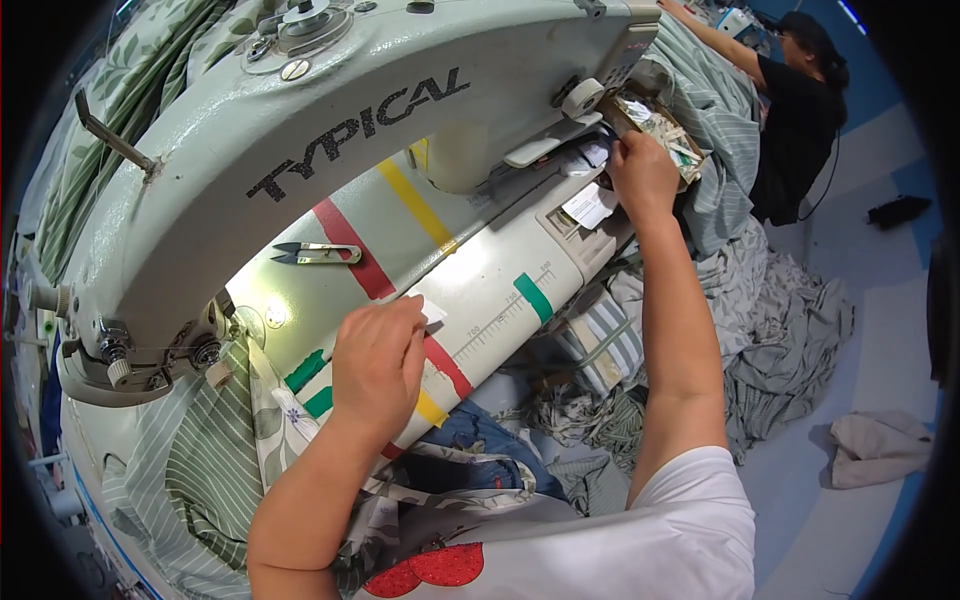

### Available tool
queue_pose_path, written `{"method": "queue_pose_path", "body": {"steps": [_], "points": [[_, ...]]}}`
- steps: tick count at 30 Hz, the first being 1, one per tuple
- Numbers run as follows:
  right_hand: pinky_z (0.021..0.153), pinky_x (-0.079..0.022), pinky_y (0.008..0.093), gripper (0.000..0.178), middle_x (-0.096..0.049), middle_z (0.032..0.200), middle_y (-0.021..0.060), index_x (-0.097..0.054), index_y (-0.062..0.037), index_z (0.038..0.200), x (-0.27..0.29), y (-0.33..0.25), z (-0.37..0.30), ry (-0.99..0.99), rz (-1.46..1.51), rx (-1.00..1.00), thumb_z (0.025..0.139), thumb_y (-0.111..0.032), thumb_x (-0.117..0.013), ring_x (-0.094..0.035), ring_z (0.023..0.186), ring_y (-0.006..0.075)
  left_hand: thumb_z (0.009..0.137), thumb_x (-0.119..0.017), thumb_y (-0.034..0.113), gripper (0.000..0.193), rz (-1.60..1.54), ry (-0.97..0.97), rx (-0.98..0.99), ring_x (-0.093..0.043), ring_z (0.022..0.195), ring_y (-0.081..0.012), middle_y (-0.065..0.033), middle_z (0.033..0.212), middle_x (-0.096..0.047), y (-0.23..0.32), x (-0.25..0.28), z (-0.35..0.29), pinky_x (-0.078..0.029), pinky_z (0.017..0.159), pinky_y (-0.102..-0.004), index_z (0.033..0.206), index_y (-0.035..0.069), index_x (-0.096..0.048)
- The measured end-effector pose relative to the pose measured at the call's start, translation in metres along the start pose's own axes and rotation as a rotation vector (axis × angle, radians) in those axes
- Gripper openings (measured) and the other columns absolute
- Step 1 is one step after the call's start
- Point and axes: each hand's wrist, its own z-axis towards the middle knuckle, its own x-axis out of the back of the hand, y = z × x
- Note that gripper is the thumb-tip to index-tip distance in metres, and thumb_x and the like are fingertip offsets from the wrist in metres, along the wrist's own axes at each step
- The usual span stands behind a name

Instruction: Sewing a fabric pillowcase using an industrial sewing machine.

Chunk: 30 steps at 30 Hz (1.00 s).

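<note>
My left hand (378, 365) is closed above the white bed of a sewing machine (370, 130). A small white label (434, 312) sticks out from its fingertips. Farther off, my right hand (645, 178) reaches to the bed's right end, its fingers bent down and pressed together; what they hold, if anything, is hidden. Just below that hand lies a white printed label (590, 205) over a recess in the bed. Past its fingers stands a cardboard box (690, 165) of small labels and scraps. Green striped fabric (215, 450) lies under the needle end, left of my left hand.
Thread snips (316, 254) lie on the bed beside a red tape strip (352, 250). Heaped striped and patterned fabric (790, 340) fills the right side. A tied striped bundle (605, 340) sits below the bed's edge. A co-worker in black (800, 120) is at the far right.
</note>
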Motion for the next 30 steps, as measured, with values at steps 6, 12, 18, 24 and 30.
{"method": "queue_pose_path", "body": {"steps": [6,12,18,24,30], "points": [[0.054,-0.043,0.0306,0.023,-0.062,0.065,0.0044,-0.064,-0.002,0.075,0.033,-0.004,-0.034,0.099,0.562,-0.131,0.089,-0.021,-0.064,-0.058,0.058,0.0183,0.079,-0.062,-0.002,0.012,-0.17,0.061,0.184,-0.063,0.079,-0.0292,-0.0127,0.09,-0.066,0.004,0.006,-0.003,-0.049,0.07,-0.0357,0.089,0.003,-0.062],[0.047,-0.03,0.0186,0.021,-0.053,0.059,-0.0044,-0.061,-0.0061,0.07,0.063,-0.054,-0.104,-0.459,1.302,-0.351,0.088,-0.015,-0.067,-0.042,0.051,0.0018,0.077,-0.062,-0.003,0.012,-0.204,0.235,0.15,-0.063,0.077,-0.0248,-0.0108,0.085,-0.064,-0.001,0.007,-0.001,-0.049,0.07,-0.0314,0.087,0.002,-0.063],[0.049,-0.031,0.0187,0.019,-0.055,0.063,-0.0041,-0.063,-0.0033,0.075,0.068,-0.097,-0.141,-0.681,1.514,-0.31,0.09,-0.015,-0.065,-0.043,0.054,0.0022,0.079,-0.064,-0.005,0.009,-0.638,0.053,0.275,-0.061,0.081,-0.0169,-0.0066,0.085,-0.064,-0.002,0.009,0.003,-0.048,0.074,-0.0284,0.085,0.002,-0.061],[0.05,-0.031,0.0194,0.017,-0.055,0.065,-0.0037,-0.063,-0.0019,0.076,0.072,-0.12,-0.148,-0.716,1.522,-0.2,0.089,-0.013,-0.066,-0.045,0.057,0.0027,0.085,-0.064,-0.002,0.007,-0.974,0.12,0.44,-0.058,0.08,-0.0075,-0.0002,0.083,-0.061,-0.002,0.002,0.002,-0.046,0.072,-0.0225,0.087,0.003,-0.06],[0.049,-0.034,0.0223,0.016,-0.058,0.07,-0.0018,-0.06,-0.0001,0.073,0.078,-0.14,-0.163,-0.272,1.161,-0.068,0.085,-0.006,-0.069,-0.046,0.059,0.0028,0.086,-0.064,-0.002,0.009,-0.776,0.131,0.655,-0.055,0.075,-0.0026,0.0029,0.079,-0.057,-0.007,0.007,-0.002,-0.044,0.065,-0.0186,0.093,0.001,-0.059]]}}
